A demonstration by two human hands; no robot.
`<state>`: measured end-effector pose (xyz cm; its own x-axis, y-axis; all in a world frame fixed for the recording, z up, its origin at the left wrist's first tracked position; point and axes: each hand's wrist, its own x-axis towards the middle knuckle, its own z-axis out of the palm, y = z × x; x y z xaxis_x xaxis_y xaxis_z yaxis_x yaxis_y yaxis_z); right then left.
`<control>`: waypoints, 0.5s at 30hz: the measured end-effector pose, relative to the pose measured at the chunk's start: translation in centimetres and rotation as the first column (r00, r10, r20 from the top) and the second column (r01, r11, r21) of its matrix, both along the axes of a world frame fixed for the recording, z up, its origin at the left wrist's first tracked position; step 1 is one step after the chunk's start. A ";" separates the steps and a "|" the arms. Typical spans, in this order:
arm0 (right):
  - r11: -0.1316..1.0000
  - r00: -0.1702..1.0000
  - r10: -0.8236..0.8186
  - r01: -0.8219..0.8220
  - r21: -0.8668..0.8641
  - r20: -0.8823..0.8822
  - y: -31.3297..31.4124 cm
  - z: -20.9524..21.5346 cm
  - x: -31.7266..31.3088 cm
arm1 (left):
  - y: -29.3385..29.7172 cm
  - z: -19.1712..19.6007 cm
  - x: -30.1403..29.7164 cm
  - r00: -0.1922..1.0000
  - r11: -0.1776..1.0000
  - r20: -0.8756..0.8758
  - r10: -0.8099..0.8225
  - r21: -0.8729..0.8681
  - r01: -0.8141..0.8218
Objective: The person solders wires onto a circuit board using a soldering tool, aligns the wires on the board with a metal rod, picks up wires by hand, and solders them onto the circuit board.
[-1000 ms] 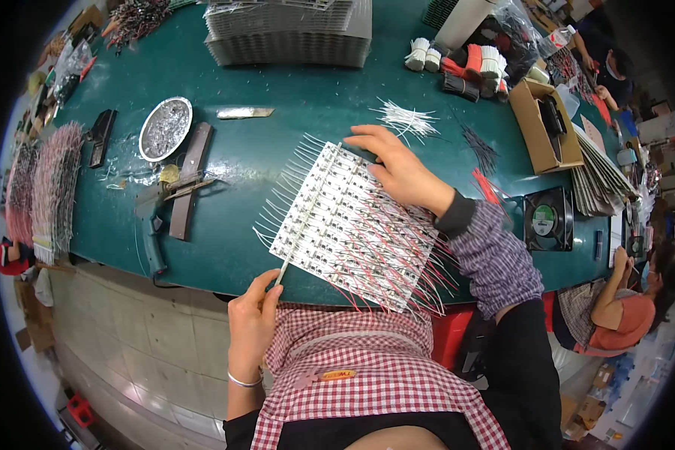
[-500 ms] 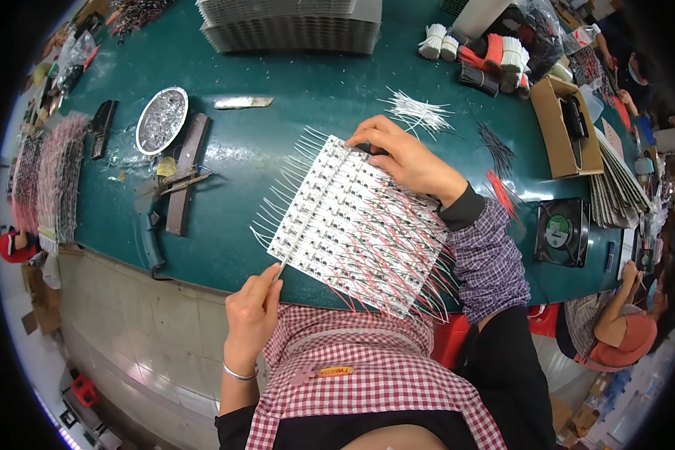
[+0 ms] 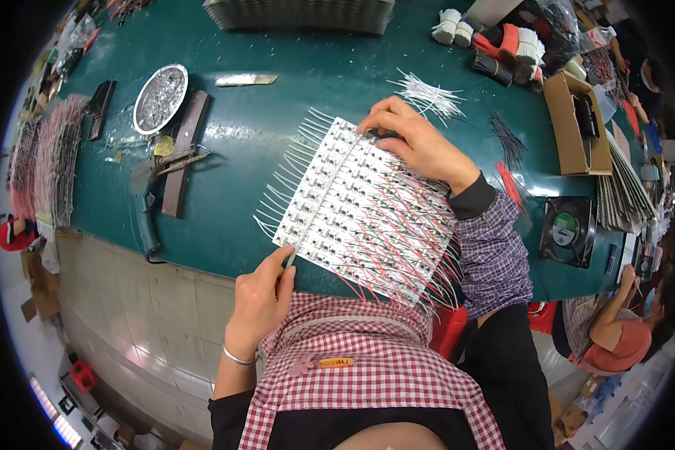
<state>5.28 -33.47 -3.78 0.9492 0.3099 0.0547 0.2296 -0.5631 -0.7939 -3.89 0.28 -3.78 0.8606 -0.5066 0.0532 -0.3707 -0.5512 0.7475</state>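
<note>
Head view: left hand (image 3: 261, 300) fingers pinch the board (image 3: 360, 210) corner, right hand (image 3: 420, 142) fingers half hidden.

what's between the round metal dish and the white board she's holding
In the head view, a dark flat bar lies beside the round metal dish, then bare green tabletop up to the white board.

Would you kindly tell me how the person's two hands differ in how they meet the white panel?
The left hand pinches the white panel at its near corner; the right hand lies flat over its far edge. The left wrist wears a bracelet; the right wrist a dark cuff. Both touch the panel.
</note>
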 end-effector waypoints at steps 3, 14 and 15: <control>1.000 1.000 0.015 -0.015 -0.026 0.019 0.0 0.0 0.0 | -0.4 -0.2 -0.3 0.996 1.000 -0.091 0.013 0.019 -0.011; 0.998 0.996 0.054 -0.053 -0.018 0.076 -0.4 -0.6 -0.1 | -1.6 -1.1 -1.0 0.971 0.991 0.197 -0.133 0.006 0.134; 0.999 0.997 0.051 -0.050 -0.016 0.065 -0.5 -0.6 -0.1 | -1.9 -1.0 -1.1 0.972 0.991 0.196 -0.133 0.005 0.134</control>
<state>5.20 -33.98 -4.38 0.9268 0.3587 0.1111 0.3091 -0.5604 -0.7684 -5.02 -1.65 -4.83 0.7577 -0.6150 0.2183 -0.5800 -0.4813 0.6572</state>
